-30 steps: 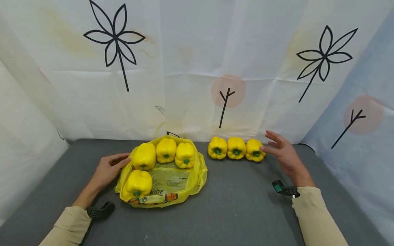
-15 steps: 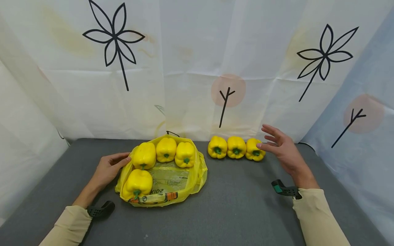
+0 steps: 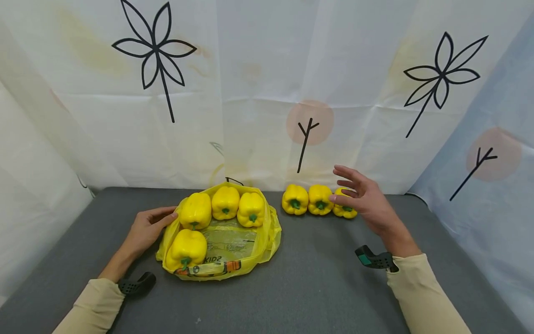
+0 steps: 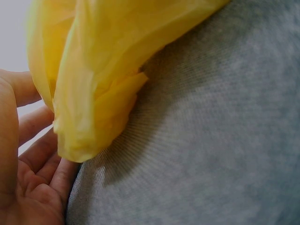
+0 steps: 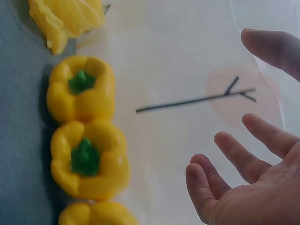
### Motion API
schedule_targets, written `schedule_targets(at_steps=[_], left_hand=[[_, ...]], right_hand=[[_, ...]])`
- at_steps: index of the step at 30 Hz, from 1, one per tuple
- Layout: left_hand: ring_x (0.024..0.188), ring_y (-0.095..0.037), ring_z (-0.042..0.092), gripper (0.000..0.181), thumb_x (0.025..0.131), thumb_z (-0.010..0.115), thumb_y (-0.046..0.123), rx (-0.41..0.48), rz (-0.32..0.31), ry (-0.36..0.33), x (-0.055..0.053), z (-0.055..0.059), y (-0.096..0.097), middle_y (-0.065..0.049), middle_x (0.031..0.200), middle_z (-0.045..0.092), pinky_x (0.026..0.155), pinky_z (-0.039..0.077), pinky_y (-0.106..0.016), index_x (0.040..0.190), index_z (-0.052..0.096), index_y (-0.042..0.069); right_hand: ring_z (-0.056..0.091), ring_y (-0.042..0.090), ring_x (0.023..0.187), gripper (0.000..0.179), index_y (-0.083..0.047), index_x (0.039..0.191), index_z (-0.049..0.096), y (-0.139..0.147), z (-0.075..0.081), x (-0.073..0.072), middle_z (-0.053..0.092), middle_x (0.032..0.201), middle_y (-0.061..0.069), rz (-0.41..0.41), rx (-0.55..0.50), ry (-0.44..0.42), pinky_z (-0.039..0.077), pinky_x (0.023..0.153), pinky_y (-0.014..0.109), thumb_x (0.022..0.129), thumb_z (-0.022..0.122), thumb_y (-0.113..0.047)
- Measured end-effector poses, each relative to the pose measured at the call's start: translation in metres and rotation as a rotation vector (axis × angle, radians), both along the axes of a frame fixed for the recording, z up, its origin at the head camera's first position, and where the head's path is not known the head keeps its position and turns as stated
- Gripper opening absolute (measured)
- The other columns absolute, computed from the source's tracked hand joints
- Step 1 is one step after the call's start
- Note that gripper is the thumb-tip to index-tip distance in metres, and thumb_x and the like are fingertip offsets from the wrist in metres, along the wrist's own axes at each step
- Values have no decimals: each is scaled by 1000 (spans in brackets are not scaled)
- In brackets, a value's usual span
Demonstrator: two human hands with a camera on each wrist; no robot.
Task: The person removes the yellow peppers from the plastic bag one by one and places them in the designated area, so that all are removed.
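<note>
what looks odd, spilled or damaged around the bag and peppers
Nothing stands out. Three yellow peppers sit in a tidy row on the grey table, and four more peppers lie in the open yellow bag. Its rim is rumpled, which seems ordinary for thin plastic.

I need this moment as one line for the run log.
left hand: touches yellow bag | right hand: holds nothing | inside bag: four peppers | on table: three peppers
</note>
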State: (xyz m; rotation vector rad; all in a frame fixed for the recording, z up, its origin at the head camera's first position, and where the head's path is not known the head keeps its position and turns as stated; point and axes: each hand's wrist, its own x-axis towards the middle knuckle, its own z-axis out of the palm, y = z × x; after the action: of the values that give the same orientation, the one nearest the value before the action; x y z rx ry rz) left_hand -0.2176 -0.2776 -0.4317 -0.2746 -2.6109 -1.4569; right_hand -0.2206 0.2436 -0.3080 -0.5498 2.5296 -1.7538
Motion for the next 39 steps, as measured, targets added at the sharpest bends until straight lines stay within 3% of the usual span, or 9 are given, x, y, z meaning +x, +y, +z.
schedule_targets(at_steps=[14,26,33,39], left_hand=[[103,15,52,47,106,57,32,5,3,-12,0,-1,0,-23,134,61,84,49,-12,140,60,-2],[103,14,52,47,106,57,31,11,1,-15,-1,-1,-1,-23,135,61,83,50,-13,140,60,-1],[104,15,52,47,106,57,31,7,-1,-13,-1,-1,-1,-22,135,61,84,49,-12,140,60,-1],[105,15,51,47,106,57,31,8,-3,-14,0,-1,-1,-22,135,61,84,48,-12,140,60,-1]], right_hand=[[35,44,142,75,-12,157,38,-50,-6,-5,34,161,13,141,2,-60,30,114,62,92,76,-11],[33,37,144,76,-18,155,43,-89,-16,-6,37,160,5,246,16,-107,36,112,58,90,80,-17],[37,30,143,74,-23,154,46,-108,-19,-12,39,158,-1,252,95,-96,33,114,57,89,82,-23],[38,32,143,73,-21,153,47,-121,-21,-21,42,157,1,257,128,-97,32,116,52,89,81,-23]])
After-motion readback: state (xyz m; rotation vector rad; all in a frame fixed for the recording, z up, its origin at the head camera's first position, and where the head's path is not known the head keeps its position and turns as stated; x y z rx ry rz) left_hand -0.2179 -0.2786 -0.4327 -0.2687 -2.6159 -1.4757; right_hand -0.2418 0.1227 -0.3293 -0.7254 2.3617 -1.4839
